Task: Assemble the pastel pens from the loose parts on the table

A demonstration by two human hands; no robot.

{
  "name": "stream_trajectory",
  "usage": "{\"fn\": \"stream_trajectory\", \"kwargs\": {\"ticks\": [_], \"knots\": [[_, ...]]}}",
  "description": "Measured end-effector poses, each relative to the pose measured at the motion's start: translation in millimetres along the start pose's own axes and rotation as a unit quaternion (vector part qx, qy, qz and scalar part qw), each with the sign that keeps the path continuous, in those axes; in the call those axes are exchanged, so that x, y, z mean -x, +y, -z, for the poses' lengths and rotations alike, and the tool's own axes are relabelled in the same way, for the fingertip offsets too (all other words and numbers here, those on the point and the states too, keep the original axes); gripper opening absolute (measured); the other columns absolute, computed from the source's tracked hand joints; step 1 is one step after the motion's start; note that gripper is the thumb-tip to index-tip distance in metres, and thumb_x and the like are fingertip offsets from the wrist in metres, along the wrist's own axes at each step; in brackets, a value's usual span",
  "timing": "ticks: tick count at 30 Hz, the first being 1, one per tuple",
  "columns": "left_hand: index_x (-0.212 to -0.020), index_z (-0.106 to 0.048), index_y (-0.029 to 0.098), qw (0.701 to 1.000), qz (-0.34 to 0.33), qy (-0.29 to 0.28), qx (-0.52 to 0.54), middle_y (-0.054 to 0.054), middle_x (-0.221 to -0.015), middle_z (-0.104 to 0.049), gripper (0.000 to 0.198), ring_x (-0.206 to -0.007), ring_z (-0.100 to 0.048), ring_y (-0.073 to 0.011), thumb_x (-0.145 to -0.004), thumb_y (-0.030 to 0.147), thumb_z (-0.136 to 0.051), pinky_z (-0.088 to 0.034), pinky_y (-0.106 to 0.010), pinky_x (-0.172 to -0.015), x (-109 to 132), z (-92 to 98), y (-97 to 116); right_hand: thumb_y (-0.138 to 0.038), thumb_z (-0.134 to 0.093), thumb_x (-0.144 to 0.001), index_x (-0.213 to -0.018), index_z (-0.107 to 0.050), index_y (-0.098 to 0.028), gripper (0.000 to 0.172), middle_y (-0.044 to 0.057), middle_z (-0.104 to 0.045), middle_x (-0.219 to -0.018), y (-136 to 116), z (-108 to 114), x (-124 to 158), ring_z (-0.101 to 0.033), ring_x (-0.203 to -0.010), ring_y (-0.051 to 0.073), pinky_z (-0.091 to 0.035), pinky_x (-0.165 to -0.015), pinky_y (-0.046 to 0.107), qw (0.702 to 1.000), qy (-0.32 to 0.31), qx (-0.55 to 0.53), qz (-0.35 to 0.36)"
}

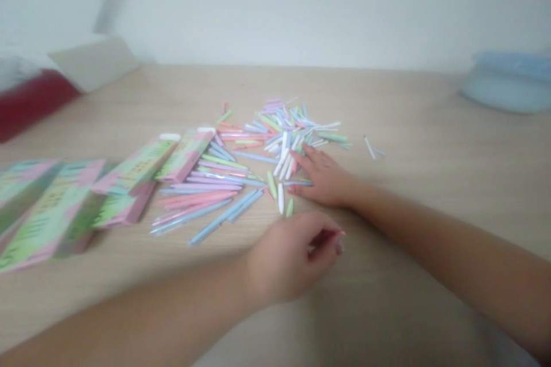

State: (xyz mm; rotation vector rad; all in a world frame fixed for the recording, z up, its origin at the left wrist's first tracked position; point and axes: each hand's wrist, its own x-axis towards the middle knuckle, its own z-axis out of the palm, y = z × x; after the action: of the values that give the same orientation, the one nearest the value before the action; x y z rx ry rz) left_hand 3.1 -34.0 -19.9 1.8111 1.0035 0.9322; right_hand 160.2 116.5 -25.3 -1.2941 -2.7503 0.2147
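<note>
My left hand [295, 258] is raised at the near side of the table, thumb and fingers curled into a pinch. What lies between its fingertips, if anything, is too blurred to make out. My right hand [325, 178] rests with fingers spread at the right edge of a heap of small pastel sticks [282, 126] in white, blue, green, pink and purple. Under its fingertips are short white pieces [284, 163]. Left of it, longer pen-like sticks [224, 218] fan out, some seemingly in clear wrapping. A green piece [272, 185] and a white piece [281, 199] lie between my hands.
Several pink-and-green printed boxes [54, 206] lie at the left, two smaller-looking ones reaching the sticks. A red and white box with an open flap [92, 60] stands at the far left. A light-blue pouch-like thing [510, 83] sits far right. A thin white stick [369, 147] lies apart.
</note>
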Motion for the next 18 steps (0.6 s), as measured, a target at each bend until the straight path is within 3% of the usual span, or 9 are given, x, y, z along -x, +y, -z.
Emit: {"fn": "stream_trajectory", "kwargs": {"ticks": [5, 13, 18], "knots": [[-0.100, -0.070, 0.020, 0.999, 0.002, -0.005, -0.038, -0.004, -0.092, -0.079, 0.013, -0.081, -0.074, -0.0172, -0.093, 0.026, -0.062, -0.057, -0.025, -0.070, -2, 2.9, 3, -0.076, -0.055, -0.091, -0.166, -0.032, -0.020, 0.097, 0.022, -0.023, -0.172, 3, -1, -25, -0.025, -0.157, 0.044, -0.024, -0.125, 0.061, 0.999, 0.029, -0.006, 0.036], [-0.098, -0.072, 0.019, 0.999, 0.006, -0.011, -0.050, -0.003, -0.089, -0.079, 0.016, -0.079, -0.073, -0.0170, -0.091, 0.027, -0.060, -0.057, -0.025, -0.069, -4, 5.1, 5, -0.065, -0.058, -0.096, -0.156, -0.052, -0.021, 0.075, 0.022, -0.028, -0.171, 6, -4, -18, -0.024, -0.157, 0.044, -0.024, -0.124, 0.065, 0.994, 0.084, -0.005, 0.070], [-0.098, -0.072, 0.019, 0.998, 0.011, -0.014, -0.054, -0.003, -0.089, -0.079, 0.016, -0.079, -0.073, -0.0170, -0.091, 0.027, -0.059, -0.057, -0.025, -0.068, -4, 4.8, 6, -0.056, -0.058, -0.099, -0.146, -0.063, -0.021, 0.059, 0.020, -0.048, -0.159, 6, -4, -17, -0.040, -0.150, 0.039, -0.031, -0.122, 0.061, 0.986, 0.112, 0.001, 0.125]]}}
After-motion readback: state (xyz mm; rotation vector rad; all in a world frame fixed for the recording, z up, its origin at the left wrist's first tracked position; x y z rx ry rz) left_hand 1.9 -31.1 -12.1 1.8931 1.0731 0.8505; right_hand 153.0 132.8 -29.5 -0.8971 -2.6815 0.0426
